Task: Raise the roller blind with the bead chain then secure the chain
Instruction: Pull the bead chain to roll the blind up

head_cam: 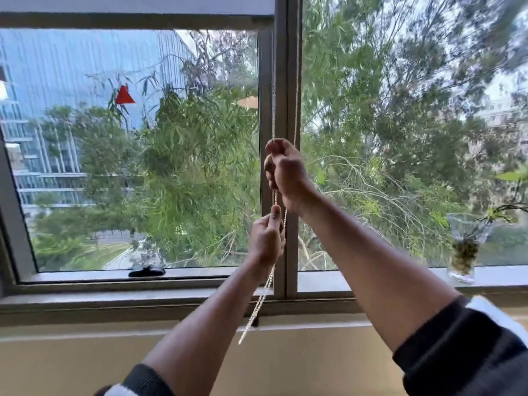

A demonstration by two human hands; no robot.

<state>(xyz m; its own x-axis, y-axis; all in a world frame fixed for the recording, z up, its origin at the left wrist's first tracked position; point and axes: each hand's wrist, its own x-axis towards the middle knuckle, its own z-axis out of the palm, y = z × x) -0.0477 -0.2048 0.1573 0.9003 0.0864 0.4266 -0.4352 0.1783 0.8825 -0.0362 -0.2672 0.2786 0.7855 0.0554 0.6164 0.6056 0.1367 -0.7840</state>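
Beyond the glass we see trees and a tall building, and the blind (137,5) is already drawn up to a pale band at the upper left of the frame. Our chain (273,90) runs nearly straight up and down along the window post (287,67) at centre; our right hand (284,172) is fisted around it higher up, our left hand (267,238) pinches it directly below. Its loose tail slants toward the lower left, ending near a small dark fitting (255,323) under the sill, which is probably where it must be secured, nearer the left hand.
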